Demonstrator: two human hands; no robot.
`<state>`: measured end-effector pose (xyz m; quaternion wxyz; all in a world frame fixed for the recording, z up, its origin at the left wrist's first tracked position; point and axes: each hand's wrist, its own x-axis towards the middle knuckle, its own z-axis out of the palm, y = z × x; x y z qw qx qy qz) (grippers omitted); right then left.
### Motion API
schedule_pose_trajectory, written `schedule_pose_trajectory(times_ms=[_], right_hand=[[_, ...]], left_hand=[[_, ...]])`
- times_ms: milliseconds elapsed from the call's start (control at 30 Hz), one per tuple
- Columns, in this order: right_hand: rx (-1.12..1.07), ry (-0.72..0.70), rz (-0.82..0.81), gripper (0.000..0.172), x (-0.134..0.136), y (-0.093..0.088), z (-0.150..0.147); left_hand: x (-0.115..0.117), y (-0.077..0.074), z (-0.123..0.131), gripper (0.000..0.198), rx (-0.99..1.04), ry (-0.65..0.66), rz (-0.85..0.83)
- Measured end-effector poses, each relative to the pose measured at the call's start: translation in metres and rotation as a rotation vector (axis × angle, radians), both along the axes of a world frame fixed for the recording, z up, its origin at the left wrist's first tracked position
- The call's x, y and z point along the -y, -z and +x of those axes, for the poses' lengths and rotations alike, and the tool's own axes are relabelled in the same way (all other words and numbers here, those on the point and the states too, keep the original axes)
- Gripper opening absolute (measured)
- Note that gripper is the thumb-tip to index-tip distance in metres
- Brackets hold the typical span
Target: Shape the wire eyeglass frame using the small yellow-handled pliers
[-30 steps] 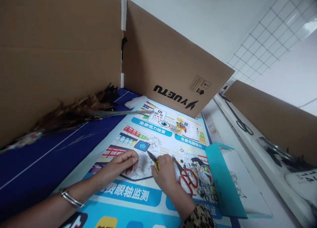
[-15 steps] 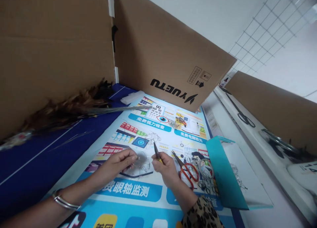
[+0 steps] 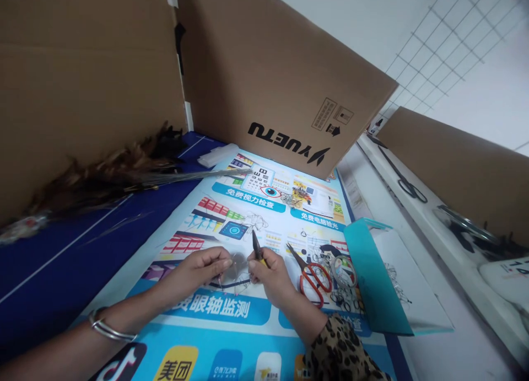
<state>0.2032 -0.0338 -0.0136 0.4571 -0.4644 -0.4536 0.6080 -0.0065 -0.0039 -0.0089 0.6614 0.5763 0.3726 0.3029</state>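
Note:
My left hand is closed in a pinch on a thin wire, whose fine loops hang between the hands; its details are blurred. Close beside it, my right hand is closed around a pair of pliers with dark jaws pointing up and away and a bit of yellow handle showing. The right fingertips are near the wire, and I cannot tell whether they touch it. To the right of that hand lie red-handled scissors, blades pointing away. A round clear roll rests among small wire pieces.
A printed poster covers the table. Feathers on thin stems lie at left. A cardboard panel stands behind. On the right are a teal open box and black scissors. More wire bits lie ahead.
My right hand with the pliers has moved left, closer to my left hand. The whole view has shifted slightly.

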Motion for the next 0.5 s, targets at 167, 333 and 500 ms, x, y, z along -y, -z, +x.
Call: schedule_pose_trajectory(times_ms=[167, 333, 500], right_hand=[[-0.092, 0.073, -0.011, 0.019, -0.0007, -0.0002, -0.0017], [-0.150, 0.117, -0.020, 0.019, -0.0020, -0.0012, -0.0006], [-0.171, 0.172, -0.025, 0.019, -0.0026, -0.0003, -0.0018]], left_hand=[[0.0013, 0.0018, -0.0015, 0.029, 0.053, -0.063, -0.050], [0.0020, 0.0044, -0.0030, 0.026, 0.078, -0.180, -0.048], [0.0041, 0.0068, -0.0052, 0.030, 0.075, -0.222, -0.012]])
